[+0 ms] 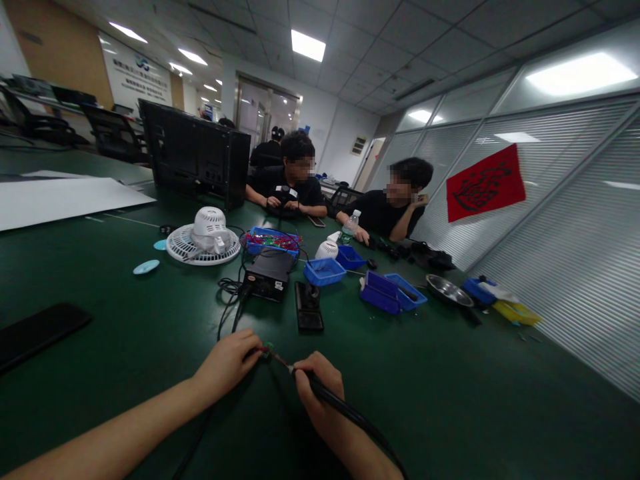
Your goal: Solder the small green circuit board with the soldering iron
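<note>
My right hand (323, 393) is closed round a soldering iron (345, 407), its black cord trailing back toward me. The iron's thin metal tip points left and appears to touch, or nearly touch, a small green circuit board (269, 348). Thumb and fingers of my left hand (237, 357) are pinched at the left side of this board, where a bit of red wire shows. Exactly how the fingers grip it is too small to make out. Beyond both hands stands a black soldering station (269, 272) with cables, and a black iron holder (309, 308) lies beside it.
A blue tray of red and green wires (273, 241) and a white fan part (210, 230) stand farther back. Blue bins (380, 291), a metal bowl (449, 291) and a yellow tray (517, 312) spread rightward. Two people sit across the green table (450, 400). A black monitor (195, 153) stands at back left.
</note>
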Motion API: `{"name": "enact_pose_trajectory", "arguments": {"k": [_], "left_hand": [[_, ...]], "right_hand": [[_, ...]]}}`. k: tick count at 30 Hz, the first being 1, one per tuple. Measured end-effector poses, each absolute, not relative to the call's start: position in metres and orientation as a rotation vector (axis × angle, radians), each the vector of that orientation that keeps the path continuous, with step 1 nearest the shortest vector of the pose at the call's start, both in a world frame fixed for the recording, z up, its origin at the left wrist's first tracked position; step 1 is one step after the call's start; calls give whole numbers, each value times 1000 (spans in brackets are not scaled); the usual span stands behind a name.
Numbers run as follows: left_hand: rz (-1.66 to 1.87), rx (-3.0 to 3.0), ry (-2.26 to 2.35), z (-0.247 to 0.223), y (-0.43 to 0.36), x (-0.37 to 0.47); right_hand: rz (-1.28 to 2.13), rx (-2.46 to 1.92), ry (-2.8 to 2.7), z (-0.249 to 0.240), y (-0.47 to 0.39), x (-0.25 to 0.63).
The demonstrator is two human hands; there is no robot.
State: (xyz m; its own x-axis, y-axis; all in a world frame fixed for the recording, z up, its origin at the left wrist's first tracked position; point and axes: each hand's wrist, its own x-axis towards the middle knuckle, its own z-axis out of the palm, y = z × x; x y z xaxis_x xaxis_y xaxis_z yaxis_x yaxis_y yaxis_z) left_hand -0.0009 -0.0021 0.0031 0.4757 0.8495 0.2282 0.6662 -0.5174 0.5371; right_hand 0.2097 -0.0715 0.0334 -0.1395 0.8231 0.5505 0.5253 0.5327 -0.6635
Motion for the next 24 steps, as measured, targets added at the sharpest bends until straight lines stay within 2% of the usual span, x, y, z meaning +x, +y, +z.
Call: {"name": "enact_pose_trajectory", "arguments": {"k": [24], "left_hand": [[693,2349,1271,0,-2,-2]], "right_hand": [[274,-1046,-1868,29,-71,209]]}}
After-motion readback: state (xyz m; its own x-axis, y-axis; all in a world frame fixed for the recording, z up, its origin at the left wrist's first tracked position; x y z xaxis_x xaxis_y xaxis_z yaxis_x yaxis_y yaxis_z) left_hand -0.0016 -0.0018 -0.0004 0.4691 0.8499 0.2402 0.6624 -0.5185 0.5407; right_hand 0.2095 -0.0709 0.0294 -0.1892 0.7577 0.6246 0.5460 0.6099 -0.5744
